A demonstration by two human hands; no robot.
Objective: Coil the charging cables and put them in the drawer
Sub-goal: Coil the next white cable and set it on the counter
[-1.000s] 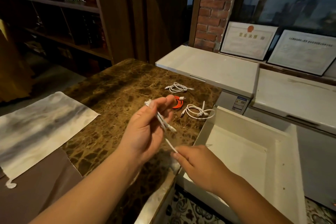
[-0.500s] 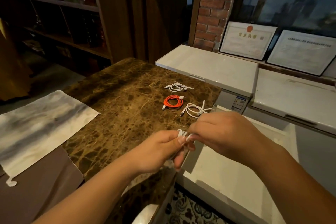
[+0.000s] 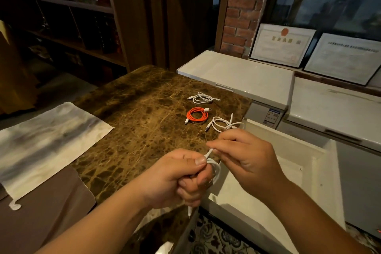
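Observation:
My left hand [image 3: 179, 177] is closed in a fist around a white charging cable [image 3: 215, 168] looped over its fingers; one plug hangs out below the fist. My right hand [image 3: 245, 156] pinches the cable's other end just above the left thumb. Both hands hover over the near edge of the open white drawer [image 3: 318, 169]. On the brown marble tabletop [image 3: 134, 121] lie three coiled cables: a white one [image 3: 203, 98] farthest, an orange one [image 3: 196, 115] in the middle, and another white one [image 3: 223, 125] partly behind my right hand.
A grey-white cloth [image 3: 41, 140] lies on the left over a brown mat [image 3: 47, 208]. White cabinet tops [image 3: 243, 76] run along the back right, with two framed certificates [image 3: 282, 44] leaning on the wall. Dark bookshelves [image 3: 61, 16] stand at back left.
My right hand came up from below the left hand to meet it, then wound the cable around the left fingers. The left hand lowered and closed into a fist on the loops.

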